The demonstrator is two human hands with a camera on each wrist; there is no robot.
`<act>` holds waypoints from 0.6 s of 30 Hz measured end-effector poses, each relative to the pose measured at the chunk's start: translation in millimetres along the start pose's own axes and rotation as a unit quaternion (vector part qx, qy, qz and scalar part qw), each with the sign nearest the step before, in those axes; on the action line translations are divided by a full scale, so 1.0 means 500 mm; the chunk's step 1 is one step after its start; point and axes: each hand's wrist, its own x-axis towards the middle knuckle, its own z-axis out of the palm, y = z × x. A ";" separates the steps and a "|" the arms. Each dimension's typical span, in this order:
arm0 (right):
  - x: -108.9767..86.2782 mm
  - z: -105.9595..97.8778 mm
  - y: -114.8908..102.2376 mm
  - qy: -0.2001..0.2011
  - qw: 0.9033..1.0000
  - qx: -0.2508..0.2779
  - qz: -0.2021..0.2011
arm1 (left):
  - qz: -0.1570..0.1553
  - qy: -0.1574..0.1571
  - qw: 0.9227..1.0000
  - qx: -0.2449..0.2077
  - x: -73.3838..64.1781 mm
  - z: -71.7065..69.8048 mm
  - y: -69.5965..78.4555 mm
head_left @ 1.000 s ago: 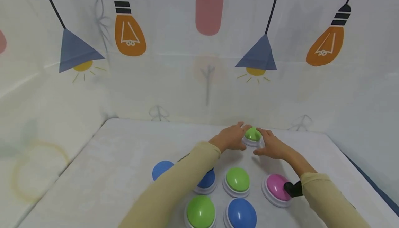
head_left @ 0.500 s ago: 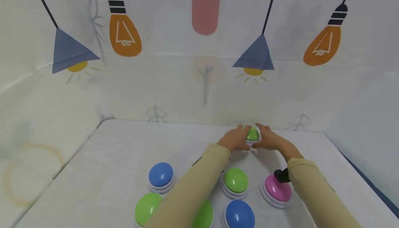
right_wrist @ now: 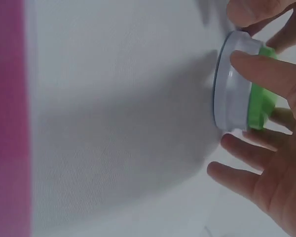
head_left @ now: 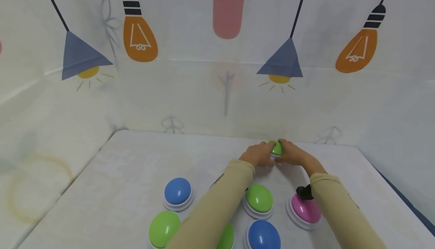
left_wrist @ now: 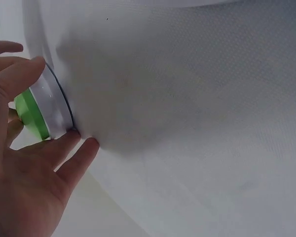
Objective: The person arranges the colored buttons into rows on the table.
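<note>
At the far edge of the table, a green dome push button (head_left: 277,149) with a white round base stands between my hands. From its left side my left hand (head_left: 258,155) holds it, the thumb along the white base (left_wrist: 52,106) and fingertips low by the tabletop. On the opposite side my right hand (head_left: 295,153) grips it, with the thumb against the base (right_wrist: 232,94) and fingers around the rim. Both wrist views show the base close to the white surface; whether it touches is hard to tell.
Nearer me are a blue button (head_left: 178,191), a green one (head_left: 164,228), another green one (head_left: 259,199), a second blue one (head_left: 263,235) and a pink one (head_left: 306,208). My left sleeve partly covers a further green button (head_left: 227,237). A printed curtain (head_left: 204,90) hangs behind the table.
My hands have closed in from both sides onto the far green button. The left forearm has shifted right, uncovering a front green button and covering a blue one.
</note>
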 end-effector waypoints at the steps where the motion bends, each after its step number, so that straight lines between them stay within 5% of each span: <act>1: 0.003 0.001 -0.003 0.002 1.000 0.000 -0.002 | 0.001 -0.001 1.000 0.003 0.000 0.000 -0.001; 18: 0.011 0.007 -0.017 0.018 1.000 -0.019 0.016 | 0.023 0.006 0.999 0.029 0.006 0.005 -0.014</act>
